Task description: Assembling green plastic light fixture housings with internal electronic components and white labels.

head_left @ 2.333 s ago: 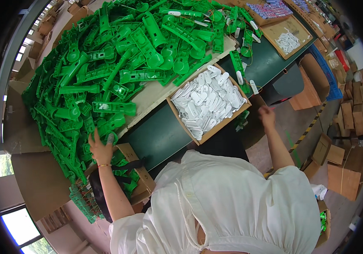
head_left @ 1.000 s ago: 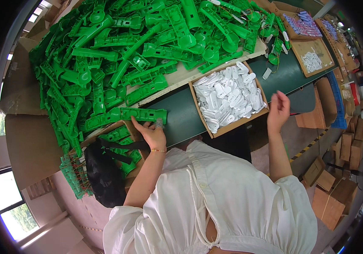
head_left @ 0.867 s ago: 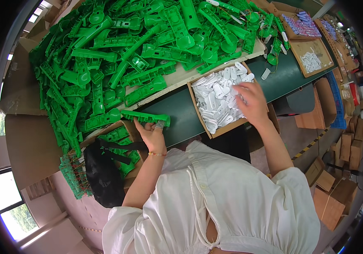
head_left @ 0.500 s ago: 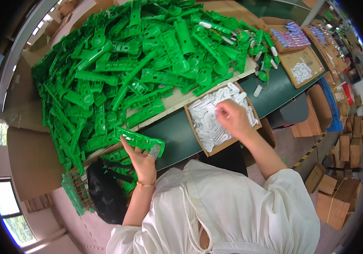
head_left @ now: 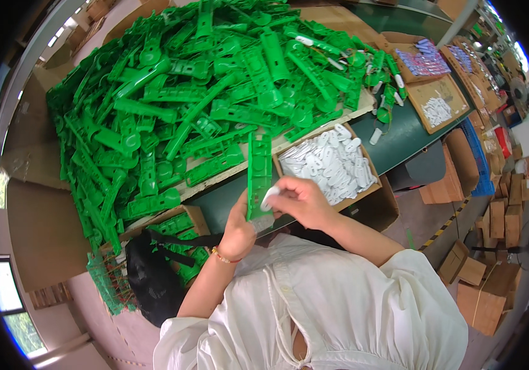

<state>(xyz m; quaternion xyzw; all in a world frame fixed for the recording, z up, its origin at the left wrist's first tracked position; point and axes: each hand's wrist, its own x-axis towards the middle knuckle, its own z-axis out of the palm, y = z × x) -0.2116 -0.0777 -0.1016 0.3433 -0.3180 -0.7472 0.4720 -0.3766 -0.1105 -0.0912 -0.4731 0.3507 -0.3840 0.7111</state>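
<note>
My left hand (head_left: 238, 233) grips a long green plastic casing (head_left: 259, 163) by its near end and holds it nearly upright in the picture. Grey wrapping shows at a fingertip of that hand. Close beside the casing, my right hand (head_left: 304, 200) pinches a small white oval plastic piece (head_left: 270, 198); whether the piece touches the casing I cannot tell. Just beyond my right hand is a cardboard box (head_left: 372, 161) full of similar white pieces (head_left: 332, 163). A large heap of green casings (head_left: 172, 105) rises in front of me on the left.
A dark green table (head_left: 397, 139) runs to the far right, bearing a tray of small white parts (head_left: 437, 110) and a box of purple-and-pink parts (head_left: 423, 60). At lower left, a black bag (head_left: 153, 280) hangs beside a carton of green casings (head_left: 184, 231). Cardboard boxes (head_left: 489, 296) stand on the right-hand floor.
My right hand has come out of the box of white pieces with one and moved left to the casing. My left hand has moved right and turned the casing upright.
</note>
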